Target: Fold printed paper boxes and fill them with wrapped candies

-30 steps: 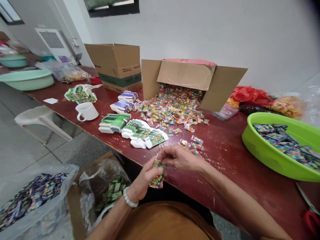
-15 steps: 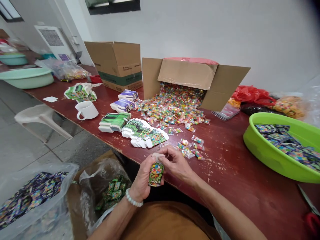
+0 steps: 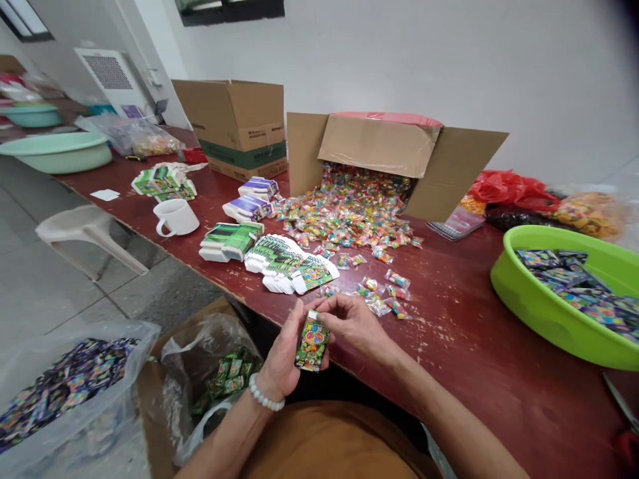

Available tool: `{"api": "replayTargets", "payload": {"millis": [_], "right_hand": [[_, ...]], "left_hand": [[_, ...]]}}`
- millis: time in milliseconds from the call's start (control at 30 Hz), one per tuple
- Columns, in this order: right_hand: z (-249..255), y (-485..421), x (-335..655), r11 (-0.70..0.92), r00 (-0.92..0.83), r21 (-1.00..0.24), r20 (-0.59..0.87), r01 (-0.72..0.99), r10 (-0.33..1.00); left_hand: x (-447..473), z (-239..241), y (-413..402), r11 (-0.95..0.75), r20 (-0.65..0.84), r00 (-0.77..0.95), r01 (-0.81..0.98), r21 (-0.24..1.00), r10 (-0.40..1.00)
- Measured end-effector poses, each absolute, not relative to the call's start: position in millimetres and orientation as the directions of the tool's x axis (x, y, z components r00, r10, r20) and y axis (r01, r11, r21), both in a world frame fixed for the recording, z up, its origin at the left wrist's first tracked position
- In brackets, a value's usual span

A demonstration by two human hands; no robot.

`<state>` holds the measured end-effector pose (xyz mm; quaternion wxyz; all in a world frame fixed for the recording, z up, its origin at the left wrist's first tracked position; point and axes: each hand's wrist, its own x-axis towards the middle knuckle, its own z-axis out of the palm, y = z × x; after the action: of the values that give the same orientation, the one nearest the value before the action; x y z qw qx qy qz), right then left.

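Observation:
A small green printed candy box (image 3: 312, 342) stands upright between my hands, just off the table's near edge. My left hand (image 3: 285, 347), with a beaded bracelet at the wrist, is wrapped around its body. At the top end, the fingers of my right hand (image 3: 352, 323) pinch the white flap, which lies mostly folded down. Beyond my hands a fanned row of flat green cartons (image 3: 287, 263) lies on the table. Several wrapped candies (image 3: 382, 293) are scattered to its right, in front of a large candy heap (image 3: 349, 213) spilling from a cardboard box (image 3: 377, 145).
A lime-green basin (image 3: 564, 326) of dark packets stands at the right, near scissors (image 3: 619, 399). A white mug (image 3: 176, 217) sits near the table edge at left. Below are plastic-lined containers with green boxes (image 3: 227, 376) and purple packets (image 3: 70, 386). A white stool (image 3: 82, 226) stands left.
The white top flap, which stood up before, is now folded down under my right fingers. The box stays in my left hand. The whole view has shifted slightly.

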<state>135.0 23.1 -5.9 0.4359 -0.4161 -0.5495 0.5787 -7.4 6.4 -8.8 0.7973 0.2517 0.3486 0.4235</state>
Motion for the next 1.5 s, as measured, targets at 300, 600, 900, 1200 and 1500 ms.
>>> {"api": "replayTargets", "payload": {"millis": [300, 600, 900, 1200, 1500], "right_hand": [[-2, 14, 141, 0.289, -0.327, -0.931, 0.208, 0.222, 0.922], [-28, -3, 110, 0.490, -0.350, -0.540, 0.346, 0.685, 0.870], [-29, 17, 94, 0.604, -0.525, -0.507, 0.309, 0.615, 0.793], [-30, 118, 157, 0.114, -0.073, -0.359, 0.127, 0.926, 0.989], [-53, 123, 161, -0.040, 0.078, -0.469, 0.061, 0.882, 0.995]], "left_hand": [[-13, -13, 9, 0.532, -0.396, 0.359, -0.490, 0.691, 0.845], [-16, -18, 18, 0.514, -0.452, 0.270, -0.608, 0.605, 0.851], [-51, -29, 1, 0.467, -0.463, 0.137, -0.486, 0.739, 0.876], [-156, -78, 3, 0.191, 0.017, -0.323, 0.599, 0.778, 0.946], [-88, -57, 28, -0.229, 0.379, -0.039, 0.737, 0.636, 0.925]]}}
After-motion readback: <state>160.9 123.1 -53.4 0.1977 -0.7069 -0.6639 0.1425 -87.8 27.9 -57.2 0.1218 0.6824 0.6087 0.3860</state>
